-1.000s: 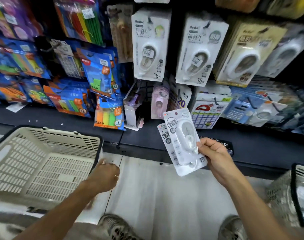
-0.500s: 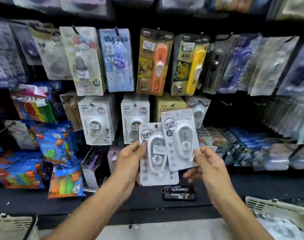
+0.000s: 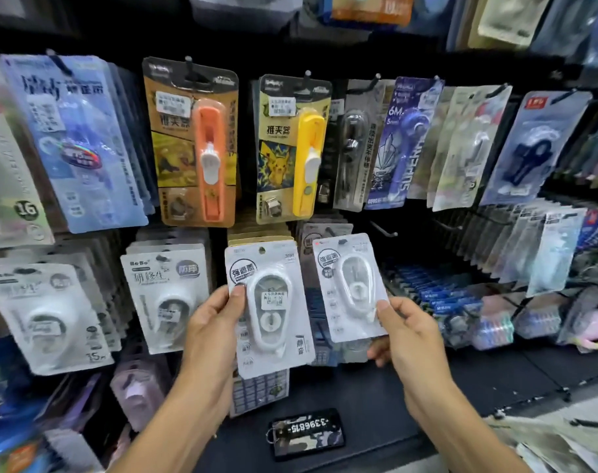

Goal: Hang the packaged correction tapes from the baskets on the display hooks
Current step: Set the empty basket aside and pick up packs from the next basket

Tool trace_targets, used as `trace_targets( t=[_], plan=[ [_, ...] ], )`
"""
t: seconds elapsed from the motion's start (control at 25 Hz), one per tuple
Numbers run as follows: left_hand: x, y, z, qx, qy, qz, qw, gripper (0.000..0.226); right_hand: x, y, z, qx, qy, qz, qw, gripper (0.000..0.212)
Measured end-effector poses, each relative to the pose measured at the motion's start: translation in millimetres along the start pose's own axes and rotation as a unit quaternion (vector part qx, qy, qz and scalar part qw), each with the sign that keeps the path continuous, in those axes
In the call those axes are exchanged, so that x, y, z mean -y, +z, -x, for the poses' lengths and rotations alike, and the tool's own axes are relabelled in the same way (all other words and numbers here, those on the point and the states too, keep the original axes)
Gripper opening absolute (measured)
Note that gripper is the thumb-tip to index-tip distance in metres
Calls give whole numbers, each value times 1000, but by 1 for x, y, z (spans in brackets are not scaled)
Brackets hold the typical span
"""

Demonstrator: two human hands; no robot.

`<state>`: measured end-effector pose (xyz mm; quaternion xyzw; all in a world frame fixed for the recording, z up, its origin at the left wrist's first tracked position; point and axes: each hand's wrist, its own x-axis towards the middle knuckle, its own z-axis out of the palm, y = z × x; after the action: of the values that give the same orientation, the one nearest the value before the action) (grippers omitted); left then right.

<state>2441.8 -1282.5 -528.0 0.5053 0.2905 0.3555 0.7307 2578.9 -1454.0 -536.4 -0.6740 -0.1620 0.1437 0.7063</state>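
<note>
Each hand pinched one flat white carded correction tape: left hand point(image 3: 210, 322) its pack point(image 3: 268, 307), right hand point(image 3: 405, 331) another point(image 3: 350, 286), both just below the yellow clip pusher pack point(image 3: 292, 148). They looked light, stiffish and slick; lower-edge grips kept the hang holes free.

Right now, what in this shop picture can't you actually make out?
Head view only:
- Baskets: cut off by the bottom edge.
- Small print on the left correction tape pack and right correction tape pack: too small.
- Right hand fingers: hidden behind its pack.
- Side packs: blurred.
</note>
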Motion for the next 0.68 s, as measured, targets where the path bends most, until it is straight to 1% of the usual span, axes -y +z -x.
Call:
trace_targets(
  t=[0.12,0.16,0.2,0.28,0.32,0.36,0.44,0.48,0.52,0.6,0.64,0.68],
  plan=[
    [-6,3,-9,10,24,9,1000,23,1,2,-7,-23,1,39,999,20],
    [-5,5,-10,11,29,5,1000,27,-1,2,-8,-33,21,33,999,17],
    [-5,8,-10,14,31,0,999,29,-2,4,-7,-35,57,1,998,15],
    [-6,15,-8,20,33,-7,999,29,-3,7,1,-13,132,-66,989,26],
    [-5,19,-6,27,33,-11,999,28,-3,9,5,15,134,-75,988,33],
    [-5,23,-4,41,36,-22,998,28,-2,13,11,64,111,-71,989,36],
    [-5,32,2,82,51,-64,993,28,5,22,21,167,36,-55,984,30],
    [-5,34,5,96,65,-87,989,28,7,27,23,185,6,-44,982,25],
    [-5,35,8,100,82,-113,985,27,9,29,23,175,-13,-39,984,20],
    [-5,31,9,87,135,-192,968,18,13,28,17,114,-17,-46,992,12],
    [-4,27,9,84,160,-236,955,20,14,26,14,79,-9,-43,996,11],
    [-4,24,9,85,177,-274,941,29,15,22,12,52,-3,-30,998,12]
  ],
)
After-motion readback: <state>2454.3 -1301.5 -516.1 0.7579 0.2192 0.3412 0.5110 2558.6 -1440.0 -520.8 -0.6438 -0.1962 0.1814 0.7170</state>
